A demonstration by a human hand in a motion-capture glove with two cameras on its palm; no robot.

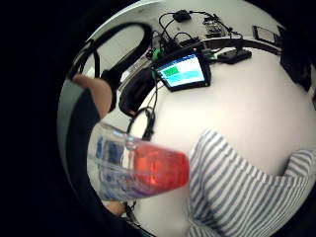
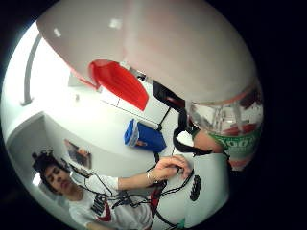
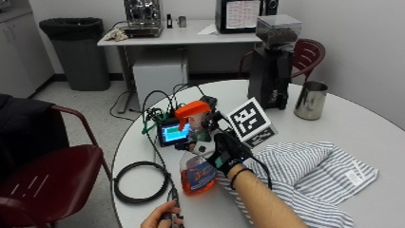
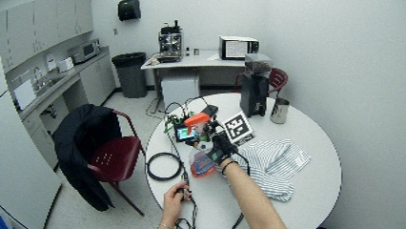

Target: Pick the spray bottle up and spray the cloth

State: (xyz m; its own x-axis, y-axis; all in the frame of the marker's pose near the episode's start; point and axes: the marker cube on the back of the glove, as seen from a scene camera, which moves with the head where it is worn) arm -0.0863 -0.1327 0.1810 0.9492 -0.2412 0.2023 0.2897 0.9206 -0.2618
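Gloved right hand (image 3: 229, 151) grasps spray bottle (image 3: 195, 166) at neck, frame centre, lifted off table. Striped cloth (image 3: 310, 176) lower right. Pick-up seemingly done; next: aim nozzle at cloth, squeeze trigger.

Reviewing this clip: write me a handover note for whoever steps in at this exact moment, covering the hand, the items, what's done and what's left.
Right hand: gloved, gripping the spray bottle by its neck, just below the orange trigger head.
Spray bottle: upright, holding orange liquid, at the table's near-left part beside the cloth; whether its base is off the table is unclear.
Cloth: striped, crumpled on the round white table, to the right of the bottle.
Done: bottle grasped.
Left: aim the nozzle at the cloth and spray.
Bare left hand rests at the table edge on cables.
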